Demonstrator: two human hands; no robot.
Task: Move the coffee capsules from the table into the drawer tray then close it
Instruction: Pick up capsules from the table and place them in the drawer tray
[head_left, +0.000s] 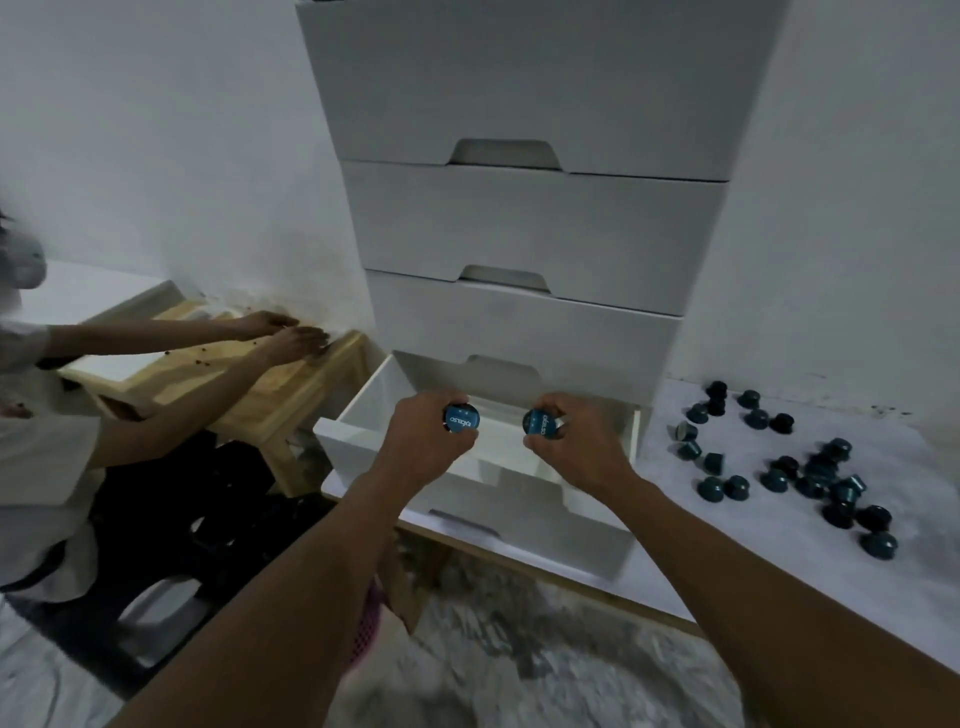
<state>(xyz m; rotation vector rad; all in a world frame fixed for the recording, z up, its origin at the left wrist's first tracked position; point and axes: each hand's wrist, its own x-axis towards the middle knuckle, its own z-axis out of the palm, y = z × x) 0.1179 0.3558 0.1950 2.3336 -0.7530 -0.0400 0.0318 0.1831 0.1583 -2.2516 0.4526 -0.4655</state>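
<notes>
A white drawer (343, 428) stands pulled out from the foot of a white drawer cabinet (524, 223). Over its open tray, my left hand (423, 447) grips a blue coffee capsule (461, 418) with its foil lid facing me. My right hand (576, 447) grips a second blue capsule (540, 422) beside it. Several more dark blue capsules (810, 467) lie scattered on the white table (753, 551) to the right of the cabinet. The tray's inside looks bare where it shows; my hands hide part of it.
To the left, another person (47, 415) reaches both hands over a wooden stool or tray (244, 384) against the wall. Three closed drawers sit above the open one. A patterned floor (519, 665) lies below the table edge.
</notes>
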